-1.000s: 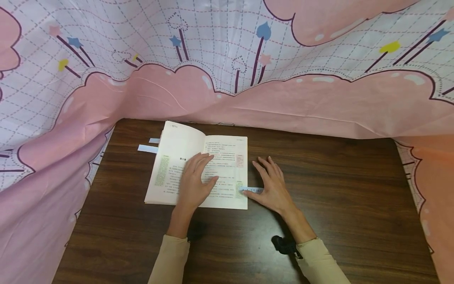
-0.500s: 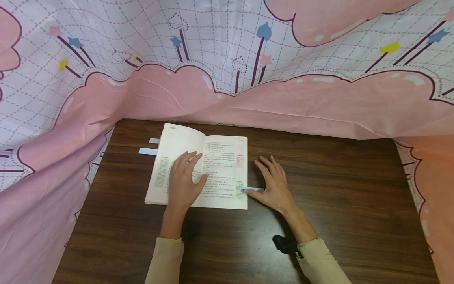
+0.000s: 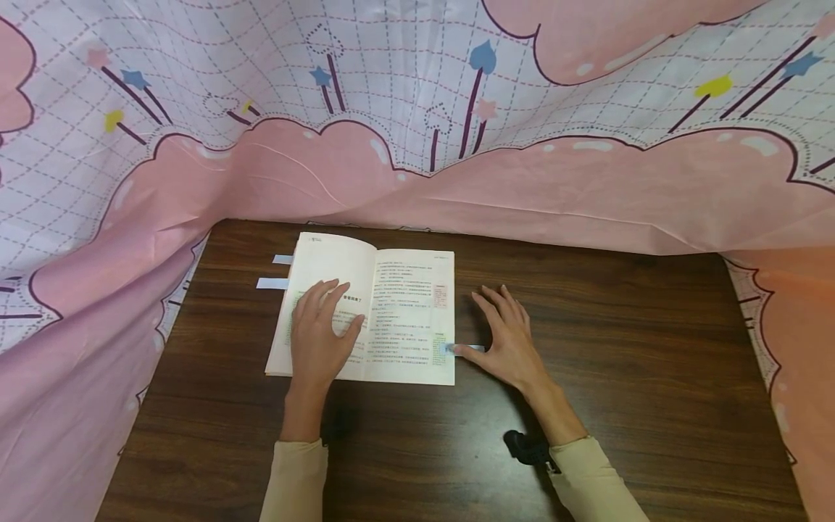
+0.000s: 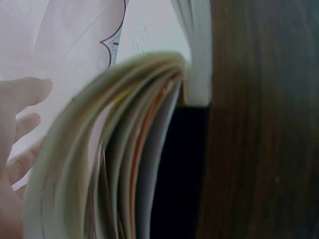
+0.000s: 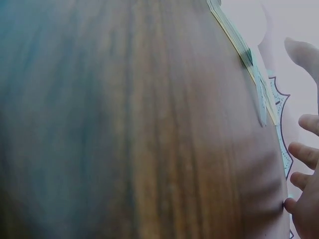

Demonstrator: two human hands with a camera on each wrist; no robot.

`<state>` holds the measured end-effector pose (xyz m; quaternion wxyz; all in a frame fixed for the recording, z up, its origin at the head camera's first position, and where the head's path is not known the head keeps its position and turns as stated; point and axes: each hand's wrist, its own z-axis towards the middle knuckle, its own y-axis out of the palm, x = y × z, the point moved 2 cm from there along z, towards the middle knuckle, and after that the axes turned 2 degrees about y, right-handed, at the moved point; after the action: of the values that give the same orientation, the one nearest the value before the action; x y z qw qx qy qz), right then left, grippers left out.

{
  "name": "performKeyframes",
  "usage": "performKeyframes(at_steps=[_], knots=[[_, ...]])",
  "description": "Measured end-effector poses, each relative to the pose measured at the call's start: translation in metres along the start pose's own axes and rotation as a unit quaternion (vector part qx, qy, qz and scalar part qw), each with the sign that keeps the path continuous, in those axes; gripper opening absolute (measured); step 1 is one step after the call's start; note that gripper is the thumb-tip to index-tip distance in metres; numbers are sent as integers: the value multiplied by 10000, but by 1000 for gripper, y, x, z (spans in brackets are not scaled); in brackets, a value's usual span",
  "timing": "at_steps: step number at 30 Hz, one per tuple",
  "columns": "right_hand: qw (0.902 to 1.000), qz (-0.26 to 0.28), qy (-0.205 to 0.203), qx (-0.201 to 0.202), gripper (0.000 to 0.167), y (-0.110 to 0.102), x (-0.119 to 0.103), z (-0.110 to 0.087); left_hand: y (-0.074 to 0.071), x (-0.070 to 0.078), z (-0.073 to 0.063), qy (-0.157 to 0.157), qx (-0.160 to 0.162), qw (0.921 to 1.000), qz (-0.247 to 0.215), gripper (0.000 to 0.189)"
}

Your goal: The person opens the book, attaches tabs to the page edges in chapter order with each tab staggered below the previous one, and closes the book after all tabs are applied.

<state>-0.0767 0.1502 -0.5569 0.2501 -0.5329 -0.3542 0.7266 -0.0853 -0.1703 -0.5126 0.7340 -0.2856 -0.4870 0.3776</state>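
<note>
An open book [image 3: 411, 312] lies on the dark wooden table, its left-hand pages bowed up in the left wrist view. My left hand [image 3: 320, 337] is over the left page, fingers apart and slightly bent, pinching nothing; whether it touches the paper I cannot tell. My right hand [image 3: 512, 348] hovers just right of the book with spread fingers. Its thumb overlaps a pale blue paper strip [image 3: 478, 348] on the right page's edge in the head view. In the right wrist view that blue strip [image 5: 259, 94] juts from the pages, and the thumb [image 5: 304, 55] appears apart from it.
Two more pale strips stick out left of the book, a longer one [image 3: 272, 283] and a shorter one [image 3: 283, 259]. A patterned pink and white cloth [image 3: 522, 196] hangs along the back and sides of the wooden table [image 3: 620, 362].
My left hand has slid left from the book's middle across the left page, which lies a bit lower now. The right hand has shifted very slightly right.
</note>
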Motion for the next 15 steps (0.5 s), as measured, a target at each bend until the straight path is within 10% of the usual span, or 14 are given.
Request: performKeyframes(at_steps=[15], knots=[[10000,14,-19,-11,93,-4,5,-3,-11,-20,-10,-451,406,9980,164,50]])
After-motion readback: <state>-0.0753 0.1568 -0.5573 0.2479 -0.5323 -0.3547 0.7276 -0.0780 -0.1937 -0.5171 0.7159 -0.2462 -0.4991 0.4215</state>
